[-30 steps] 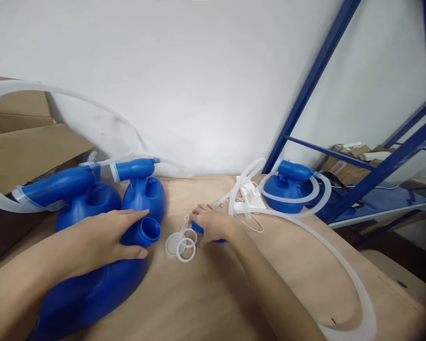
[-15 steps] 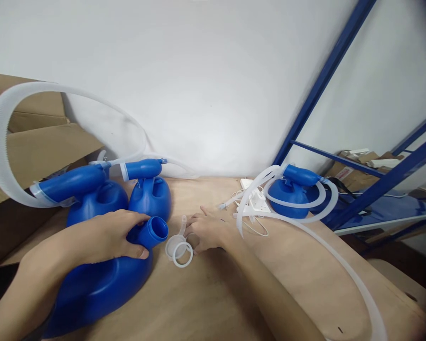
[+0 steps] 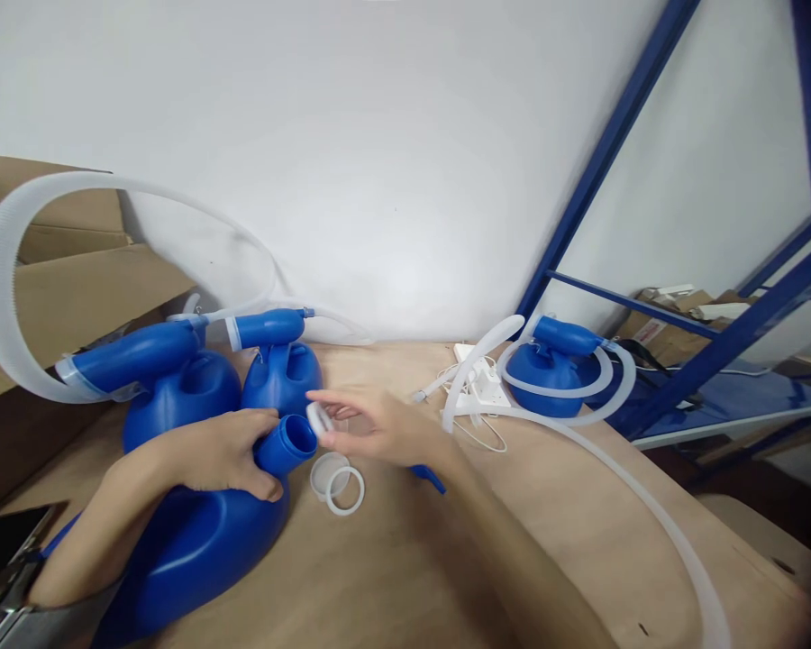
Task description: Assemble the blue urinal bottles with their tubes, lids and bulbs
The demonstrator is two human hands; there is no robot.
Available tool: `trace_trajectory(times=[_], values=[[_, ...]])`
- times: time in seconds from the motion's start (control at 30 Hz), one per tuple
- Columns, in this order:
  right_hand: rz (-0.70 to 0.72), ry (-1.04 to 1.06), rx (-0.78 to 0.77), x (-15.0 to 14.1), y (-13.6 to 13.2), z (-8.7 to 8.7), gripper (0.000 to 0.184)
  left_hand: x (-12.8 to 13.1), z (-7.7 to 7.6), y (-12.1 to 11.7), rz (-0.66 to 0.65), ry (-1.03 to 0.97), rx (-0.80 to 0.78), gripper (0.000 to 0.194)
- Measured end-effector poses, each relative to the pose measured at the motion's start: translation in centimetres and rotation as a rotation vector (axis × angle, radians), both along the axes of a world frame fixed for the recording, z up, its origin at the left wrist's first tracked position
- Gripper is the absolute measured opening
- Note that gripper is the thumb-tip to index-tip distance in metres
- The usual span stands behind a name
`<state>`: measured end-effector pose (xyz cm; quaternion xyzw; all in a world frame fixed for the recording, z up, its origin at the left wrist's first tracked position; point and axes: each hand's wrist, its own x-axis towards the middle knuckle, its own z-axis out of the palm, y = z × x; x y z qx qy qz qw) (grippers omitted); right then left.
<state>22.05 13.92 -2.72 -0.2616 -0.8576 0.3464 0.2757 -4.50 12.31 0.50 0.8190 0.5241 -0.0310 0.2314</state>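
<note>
The left hand [image 3: 226, 455] grips the neck of the blue bottle [image 3: 195, 550], which lies on the desk [image 3: 392, 559]. The right hand [image 3: 371, 424] pinches a white ring [image 3: 320, 420] near the bottle's open mouth. Beyond them stands a white power strip [image 3: 481, 383].

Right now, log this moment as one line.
left hand: gripping blue jug's neck | right hand: white piece beside that neck | table: translucent disc, white ring
</note>
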Motion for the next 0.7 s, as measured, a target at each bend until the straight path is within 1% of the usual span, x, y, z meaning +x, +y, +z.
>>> trace_trajectory(times=[0.1,0.2,0.3,0.37,0.47,0.53,0.6,0.7], values=[[0.041,-0.03,0.063,-2.7,-0.8,-0.9,0.057,0.5,0.3,-0.1,-0.005,-0.043,-0.064,0.052],[0.025,-0.052,0.028,-3.9,-1.3,-1.4,0.05,0.7,0.4,-0.1,-0.007,-0.074,-0.109,0.059],[0.047,-0.065,0.066,-3.8,-1.2,-1.9,0.052,0.7,0.3,-0.2,0.009,-0.07,-0.102,0.06],[0.057,-0.091,0.13,-3.5,-1.0,-2.6,0.06,0.6,0.2,-0.3,0.024,-0.068,-0.098,0.057],[0.008,-0.149,0.219,-3.3,-0.9,-3.7,0.074,0.5,0.0,-0.3,0.031,-0.072,-0.104,0.055],[-0.037,-0.186,0.264,-3.4,-1.0,-4.3,0.073,0.4,-0.2,-0.2,0.024,-0.08,-0.103,0.054],[-0.054,-0.17,0.291,-3.8,-1.2,-4.7,0.07,0.3,-0.4,-0.1,0.015,-0.092,-0.1,0.054],[-0.026,-0.025,0.285,-4.4,-1.4,-5.3,0.067,0.3,-0.5,-0.1,0.003,-0.12,-0.094,0.055]])
